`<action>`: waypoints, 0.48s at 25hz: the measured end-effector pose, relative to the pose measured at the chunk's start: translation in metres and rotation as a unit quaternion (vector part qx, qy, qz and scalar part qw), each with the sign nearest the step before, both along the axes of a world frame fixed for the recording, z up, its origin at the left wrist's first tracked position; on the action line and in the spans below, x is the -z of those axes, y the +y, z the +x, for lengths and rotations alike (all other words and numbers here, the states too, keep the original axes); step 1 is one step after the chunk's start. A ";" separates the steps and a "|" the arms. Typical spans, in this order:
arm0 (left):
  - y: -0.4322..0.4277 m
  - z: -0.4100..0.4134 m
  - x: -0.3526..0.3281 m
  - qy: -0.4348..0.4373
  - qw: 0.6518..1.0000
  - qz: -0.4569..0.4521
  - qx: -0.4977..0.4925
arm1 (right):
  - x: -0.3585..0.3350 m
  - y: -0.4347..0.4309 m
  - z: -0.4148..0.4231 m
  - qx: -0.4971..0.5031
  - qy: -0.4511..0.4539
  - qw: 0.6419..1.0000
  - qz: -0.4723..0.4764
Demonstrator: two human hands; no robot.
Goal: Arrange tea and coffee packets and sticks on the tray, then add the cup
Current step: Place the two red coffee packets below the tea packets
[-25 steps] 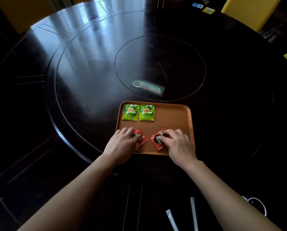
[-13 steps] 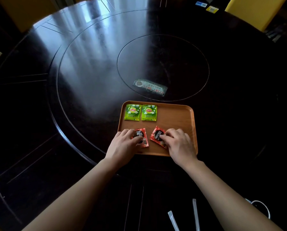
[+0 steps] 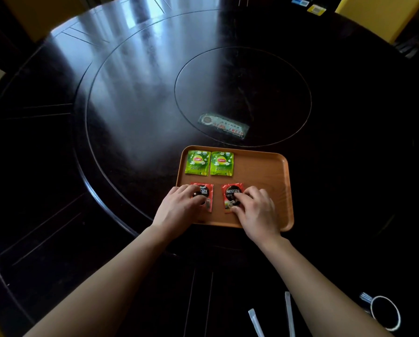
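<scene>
A wooden tray (image 3: pixel 264 171) lies on the dark round table. Two green tea packets (image 3: pixel 197 162) (image 3: pixel 221 163) sit side by side in its far left corner. Below them lie two red coffee packets. My left hand (image 3: pixel 179 210) rests fingers-down on the left coffee packet (image 3: pixel 207 193). My right hand (image 3: pixel 257 210) presses on the right coffee packet (image 3: pixel 232 192). Both packets lie flat and upright on the tray. Two white sticks (image 3: pixel 255 322) (image 3: pixel 288 312) lie on the table near me. A dark cup with a white rim (image 3: pixel 384 312) stands at the bottom right.
The table has an inset turntable ring with a printed label (image 3: pixel 224 126) beyond the tray. Yellow chairs (image 3: pixel 378 13) stand at the far right, with small cards (image 3: pixel 316 9) on the table's far edge.
Both hands have turned the red coffee packets from tilted to straight and upright, and shifted them slightly toward the tray's middle row under the tea packets.
</scene>
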State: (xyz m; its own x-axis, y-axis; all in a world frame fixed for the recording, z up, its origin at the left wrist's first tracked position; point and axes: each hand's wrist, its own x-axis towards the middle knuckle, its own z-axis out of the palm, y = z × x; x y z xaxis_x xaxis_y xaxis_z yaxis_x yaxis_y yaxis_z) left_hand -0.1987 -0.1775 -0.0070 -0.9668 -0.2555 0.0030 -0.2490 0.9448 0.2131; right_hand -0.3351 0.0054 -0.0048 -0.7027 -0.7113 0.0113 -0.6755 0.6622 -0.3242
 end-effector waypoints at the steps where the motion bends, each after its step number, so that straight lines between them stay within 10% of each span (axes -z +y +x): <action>1: -0.002 -0.001 -0.001 -0.005 1.000 0.001 -0.006 | 0.000 -0.005 0.001 0.004 -0.004 1.000 -0.001; 12: -0.012 -0.003 0.000 -0.007 0.999 0.017 -0.034 | 0.001 -0.040 0.012 0.027 -0.030 0.999 -0.026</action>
State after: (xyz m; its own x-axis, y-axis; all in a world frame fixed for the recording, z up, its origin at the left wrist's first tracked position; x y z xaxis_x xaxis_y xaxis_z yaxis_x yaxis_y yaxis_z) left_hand -0.2020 -0.1897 -0.0067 -0.9472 -0.3201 -0.0203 -0.3153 0.9177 0.2416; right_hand -0.3234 -0.0347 -0.0056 -0.7402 -0.6724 0.0035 -0.6178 0.6780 -0.3983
